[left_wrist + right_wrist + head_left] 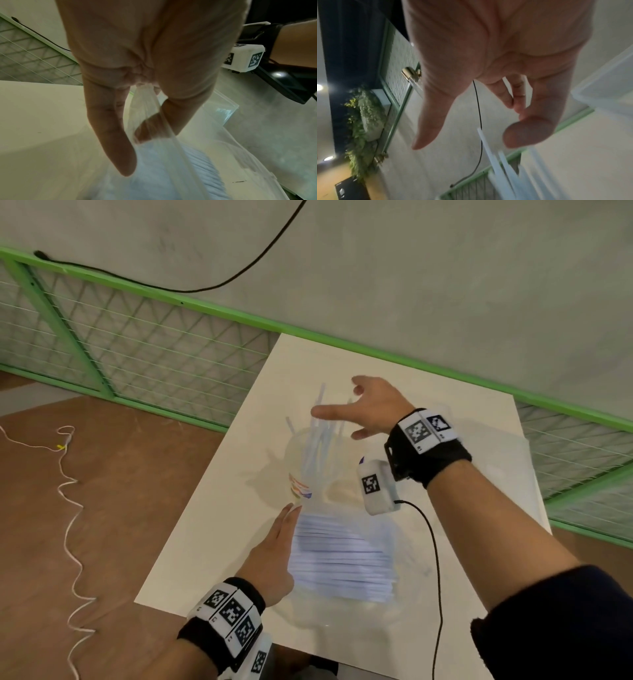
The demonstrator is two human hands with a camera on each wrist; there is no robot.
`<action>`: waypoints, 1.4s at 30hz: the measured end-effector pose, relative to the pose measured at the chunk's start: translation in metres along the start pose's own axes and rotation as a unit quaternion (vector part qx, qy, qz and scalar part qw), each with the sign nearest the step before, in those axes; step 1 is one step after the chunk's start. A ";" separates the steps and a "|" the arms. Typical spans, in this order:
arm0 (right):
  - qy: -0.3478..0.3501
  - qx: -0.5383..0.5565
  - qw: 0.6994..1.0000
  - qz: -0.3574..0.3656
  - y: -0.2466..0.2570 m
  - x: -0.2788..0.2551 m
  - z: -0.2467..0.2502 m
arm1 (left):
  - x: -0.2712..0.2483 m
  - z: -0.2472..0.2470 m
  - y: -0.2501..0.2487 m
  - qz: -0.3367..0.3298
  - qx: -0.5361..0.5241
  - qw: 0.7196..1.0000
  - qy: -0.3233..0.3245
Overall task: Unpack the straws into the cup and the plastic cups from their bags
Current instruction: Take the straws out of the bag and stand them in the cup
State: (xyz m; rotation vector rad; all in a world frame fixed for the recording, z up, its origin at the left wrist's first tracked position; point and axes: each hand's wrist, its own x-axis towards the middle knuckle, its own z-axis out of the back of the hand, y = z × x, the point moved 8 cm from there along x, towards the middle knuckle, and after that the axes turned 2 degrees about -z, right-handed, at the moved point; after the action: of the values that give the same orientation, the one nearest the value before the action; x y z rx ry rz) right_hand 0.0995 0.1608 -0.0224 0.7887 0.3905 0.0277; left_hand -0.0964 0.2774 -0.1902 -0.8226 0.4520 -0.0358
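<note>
A clear cup (301,474) with coloured stripes stands mid-table and holds several white straws (317,436) that fan upward. My right hand (363,409) hovers just above their tips with fingers spread and nothing in it. The right wrist view shows the straws (498,169) just below the relaxed fingers of that hand (471,135). A clear bag of white straws (342,559) lies near the table's front. My left hand (274,553) is at the bag's left side. In the left wrist view, thumb and fingers (126,155) pinch the bag's film (154,155).
The white table (212,525) has its left edge close to my left wrist. A clear plastic box (223,108) sits at the table's right. A green mesh railing (137,347) runs behind. A black cable (435,559) hangs from my right wrist and a white cord (68,508) lies on the floor.
</note>
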 end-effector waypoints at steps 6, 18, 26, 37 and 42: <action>-0.188 -0.005 0.975 0.115 0.016 -0.034 0.061 | 0.001 0.000 -0.002 -0.001 -0.009 1.000 0.004; 0.099 -0.316 0.930 0.158 -0.137 -0.131 -0.163 | 0.007 -0.009 -0.009 -0.012 -0.004 1.000 0.018; 0.027 -0.399 0.901 0.166 -0.167 -0.132 -0.195 | -0.001 -0.009 -0.012 -0.012 0.017 1.000 0.010; 0.016 -0.452 0.880 0.144 -0.171 -0.131 -0.204 | -0.004 -0.010 -0.005 -0.012 0.023 1.000 -0.001; 0.031 -0.463 0.878 0.118 -0.170 -0.126 -0.207 | -0.005 -0.012 -0.003 -0.008 0.021 1.000 0.002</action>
State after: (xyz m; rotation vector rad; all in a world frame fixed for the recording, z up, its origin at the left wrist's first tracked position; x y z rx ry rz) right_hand -0.1106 0.1609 -0.2308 -0.1260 0.2885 0.4403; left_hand -0.1051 0.2678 -0.1931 -0.7840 0.4477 -0.0610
